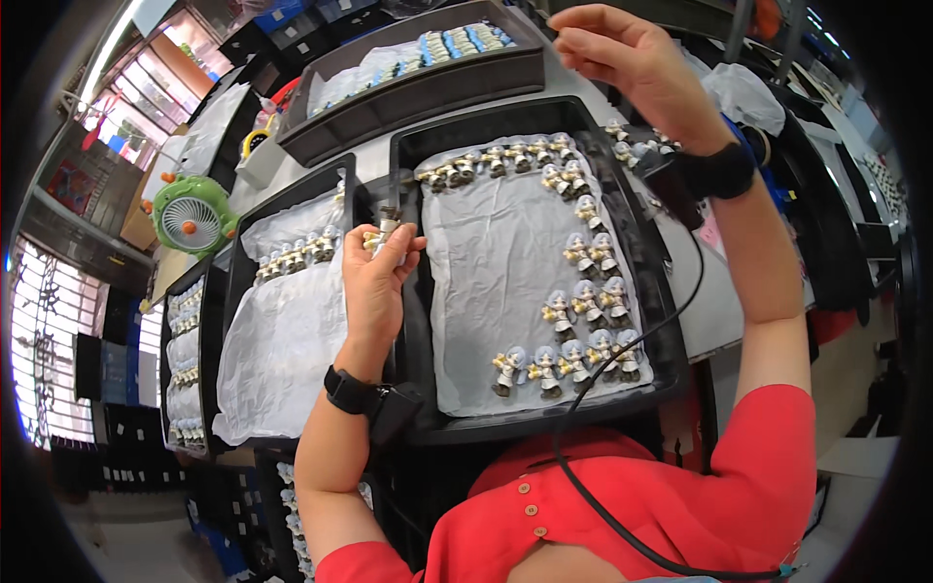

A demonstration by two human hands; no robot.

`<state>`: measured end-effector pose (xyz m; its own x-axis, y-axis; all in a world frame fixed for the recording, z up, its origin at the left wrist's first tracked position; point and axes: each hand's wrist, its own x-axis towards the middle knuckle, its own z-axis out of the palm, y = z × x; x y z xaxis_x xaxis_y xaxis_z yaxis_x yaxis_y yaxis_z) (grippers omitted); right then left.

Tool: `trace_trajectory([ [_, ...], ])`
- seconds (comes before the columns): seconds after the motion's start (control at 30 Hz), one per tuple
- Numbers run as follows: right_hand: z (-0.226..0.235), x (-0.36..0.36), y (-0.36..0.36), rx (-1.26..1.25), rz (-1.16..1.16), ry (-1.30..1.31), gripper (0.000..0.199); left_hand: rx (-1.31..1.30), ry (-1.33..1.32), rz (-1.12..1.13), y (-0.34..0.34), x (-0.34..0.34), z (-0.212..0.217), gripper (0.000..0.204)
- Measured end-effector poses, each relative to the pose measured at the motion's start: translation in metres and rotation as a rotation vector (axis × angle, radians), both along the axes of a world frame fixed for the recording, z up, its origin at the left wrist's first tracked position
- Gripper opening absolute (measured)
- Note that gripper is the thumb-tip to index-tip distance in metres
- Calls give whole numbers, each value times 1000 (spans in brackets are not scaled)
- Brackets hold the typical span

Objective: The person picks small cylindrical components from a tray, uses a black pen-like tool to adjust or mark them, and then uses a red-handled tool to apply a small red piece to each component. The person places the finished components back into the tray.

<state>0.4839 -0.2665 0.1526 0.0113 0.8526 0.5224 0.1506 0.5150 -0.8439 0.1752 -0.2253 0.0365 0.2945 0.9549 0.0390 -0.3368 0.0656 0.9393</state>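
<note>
- The left hand (377, 267) is curling its fingers (408, 243) closed around a small figurine (386, 231), holding it up between the two black trays, just above the rim of the middle tray (413, 321)
- The right hand (627, 53) is hovering high over the far edge of that tray, its fingers (573, 44) bent loosely and partly open; whether anything is pinched in them cannot be told
- More small figurines (573, 330) are standing in rows on white paper (496, 272) along the tray's far and right sides
- The left tray (292, 194) is carrying a short row of figurines on crumpled paper
- A green fan (191, 216) is sitting on the table (379, 151) beyond the left tray
- Both wrists are wearing black bands (347, 391), and a black cable (622, 340) is running down across the red shirt (680, 486)
</note>
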Motion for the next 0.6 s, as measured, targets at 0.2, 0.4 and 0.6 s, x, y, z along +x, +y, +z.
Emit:
trace_trajectory([
  [0.2,-56,80,-56,-340,-231,-391,15,-46,-22,-59,-2,5,1,28],
  [0.4,-153,105,-73,-347,-506,-784,12,-87,-33,-94,1,2,-1,26],
  [0.6,-164,87,-70,-415,-522,-907,12,-86,-36,-101,4,0,-5,24],
])
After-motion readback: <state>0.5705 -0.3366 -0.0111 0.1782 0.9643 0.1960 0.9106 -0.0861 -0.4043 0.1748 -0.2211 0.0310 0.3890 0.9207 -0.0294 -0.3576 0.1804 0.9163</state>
